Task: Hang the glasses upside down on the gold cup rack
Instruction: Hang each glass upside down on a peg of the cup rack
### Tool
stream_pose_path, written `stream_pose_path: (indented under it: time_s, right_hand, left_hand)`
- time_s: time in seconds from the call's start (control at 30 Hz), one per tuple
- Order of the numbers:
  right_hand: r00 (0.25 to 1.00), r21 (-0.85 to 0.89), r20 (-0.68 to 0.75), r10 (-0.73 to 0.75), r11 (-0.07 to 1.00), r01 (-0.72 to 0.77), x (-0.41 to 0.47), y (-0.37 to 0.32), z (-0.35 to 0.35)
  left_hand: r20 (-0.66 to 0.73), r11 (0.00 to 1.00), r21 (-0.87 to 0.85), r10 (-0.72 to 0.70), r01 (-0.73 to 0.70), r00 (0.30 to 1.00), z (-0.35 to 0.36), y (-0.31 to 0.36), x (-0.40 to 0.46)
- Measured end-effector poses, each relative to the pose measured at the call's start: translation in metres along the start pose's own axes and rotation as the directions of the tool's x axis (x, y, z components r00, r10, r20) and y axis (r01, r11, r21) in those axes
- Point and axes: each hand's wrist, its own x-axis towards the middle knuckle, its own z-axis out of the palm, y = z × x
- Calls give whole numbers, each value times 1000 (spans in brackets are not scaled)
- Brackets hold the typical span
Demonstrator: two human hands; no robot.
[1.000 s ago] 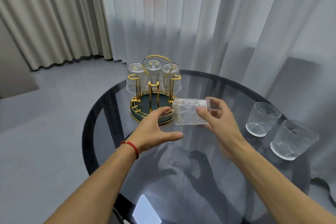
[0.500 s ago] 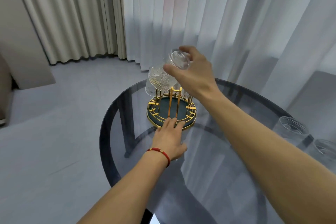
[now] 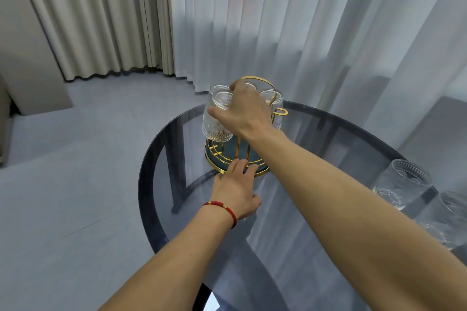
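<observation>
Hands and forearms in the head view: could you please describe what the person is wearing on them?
Both forearms are bare, with no sleeves showing. The left hand has a thin red cord bracelet with small gold beads at the wrist. The right hand shows no ring, watch or glove.

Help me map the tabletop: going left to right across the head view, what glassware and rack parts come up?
Inverted glass under the right hand → gold cup rack → two upright glasses, nearer-centre one, then edge one.

Round glass table (image 3: 161, 159); curtains (image 3: 252, 20); bracelet (image 3: 222, 208).

Ribbed clear glass (image 3: 216, 118) inverted (base up) on gold rack (image 3: 236, 159)
</observation>
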Motion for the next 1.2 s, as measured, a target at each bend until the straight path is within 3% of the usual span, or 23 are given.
stream_pose_path:
  time_s: [0.13,0.43,0.57,0.73,0.83,1.0,1.13,1.2]
  right_hand:
    - [998,-106,54,-9,994,15,-2,0,7]
    - [988,-149,147,-51,986,73,-12,14,10]
    - [991,-1,30,-128,992,128,-32,36,-1]
    - [975,159,-177,-135,974,164,-79,83,-37]
    - [984,219,-169,-49,972,86,-123,118,-62]
    - [973,190,-151,174,971,-144,-196,181,-99]
    - [850,305,-277,449,880,-365,-210,215,-127]
    - [788,178,-391,475,879,-442,-213,233,-135]
  left_hand:
    - [-2,1000,-7,3,-3,1000,-1,0,-2]
    - [-29,1000,-7,13,-13,1000,-1,4,-6]
    - [-64,996,-61,63,-67,996,-9,12,-8]
    - [-211,895,-401,118,-196,970,-23,48,-19]
    - [-244,837,-499,113,-224,963,-25,72,-31]
    - [-277,850,-481,84,-214,957,-21,93,-49]
    - [-285,865,-446,106,-230,953,-11,104,-54]
    - [-270,878,-417,128,-235,954,-5,108,-52]
